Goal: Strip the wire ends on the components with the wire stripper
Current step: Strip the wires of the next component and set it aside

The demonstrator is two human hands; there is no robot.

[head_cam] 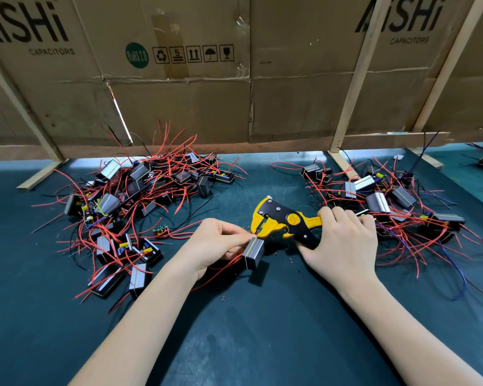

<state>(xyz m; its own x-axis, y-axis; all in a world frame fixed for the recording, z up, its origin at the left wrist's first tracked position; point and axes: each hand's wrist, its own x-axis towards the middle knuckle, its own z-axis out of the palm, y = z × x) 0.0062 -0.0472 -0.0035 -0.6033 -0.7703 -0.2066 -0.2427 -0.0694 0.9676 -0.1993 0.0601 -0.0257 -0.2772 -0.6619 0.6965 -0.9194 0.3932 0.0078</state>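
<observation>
My right hand [343, 240] grips the handles of a yellow and black wire stripper [279, 221], jaws pointing left. My left hand [215, 246] pinches a red wire right at the stripper's jaws. That wire belongs to a small grey and black component [253, 253], which hangs just below my left fingers, above the dark green mat [248, 330]. More red wires trail from it down to the left. Tiny red insulation bits lie on the mat under the tool.
A large pile of components with red and black wires [134, 207] lies at the left. A second pile [388, 201] lies at the right, behind my right hand. A cardboard wall [234, 79] on wooden struts closes off the back.
</observation>
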